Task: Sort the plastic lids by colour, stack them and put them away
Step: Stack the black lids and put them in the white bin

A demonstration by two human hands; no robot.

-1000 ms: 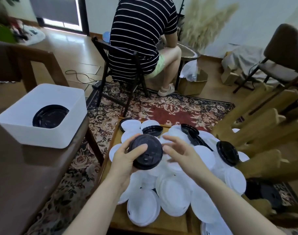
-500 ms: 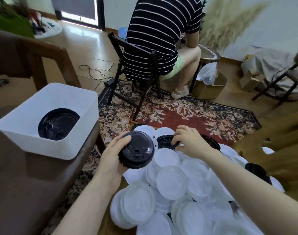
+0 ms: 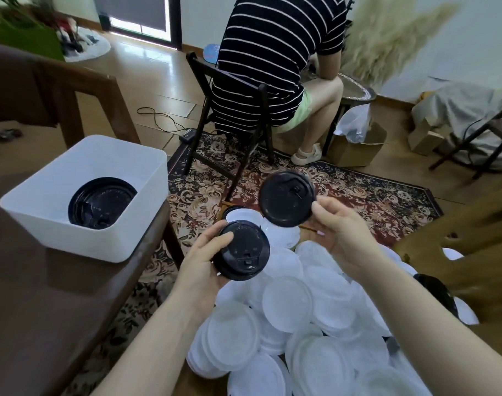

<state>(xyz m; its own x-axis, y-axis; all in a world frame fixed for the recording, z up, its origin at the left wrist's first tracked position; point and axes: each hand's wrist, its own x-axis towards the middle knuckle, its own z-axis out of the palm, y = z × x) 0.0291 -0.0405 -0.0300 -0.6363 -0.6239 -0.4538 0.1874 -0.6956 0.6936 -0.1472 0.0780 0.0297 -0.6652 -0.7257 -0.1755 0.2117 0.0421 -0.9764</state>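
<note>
Here, the left hand [image 3: 207, 267] grips a small stack of round black plastic lids [image 3: 242, 254], thumb across the near rim and fingers curled under the far side, the top lid facing up with its sip flap towards the wrist. Just above and to the right of it, the right hand [image 3: 341, 235] pinches a single round black plastic lid [image 3: 286, 198] by its lower right edge, thumb on the near face, holding it tilted so its face turns toward the camera. The two black pieces are close but apart, a narrow gap between their rims. Both forearms reach in from the bottom edge, bare, the left rising from lower left, the right from lower right.

Below and between the hands spreads a loose heap of round translucent white plastic lids [image 3: 286, 304], overlapping one another. To the left of the left hand, a white rectangular plastic bin [image 3: 44, 207] sits on a dark brown surface [image 3: 44, 310], with more round black lids [image 3: 101, 202] lying inside it. Beyond the hands lies a patterned red rug [image 3: 358, 192], where a person in a striped shirt [image 3: 275, 52] sits on a dark folding chair [image 3: 232, 115], back turned
</note>
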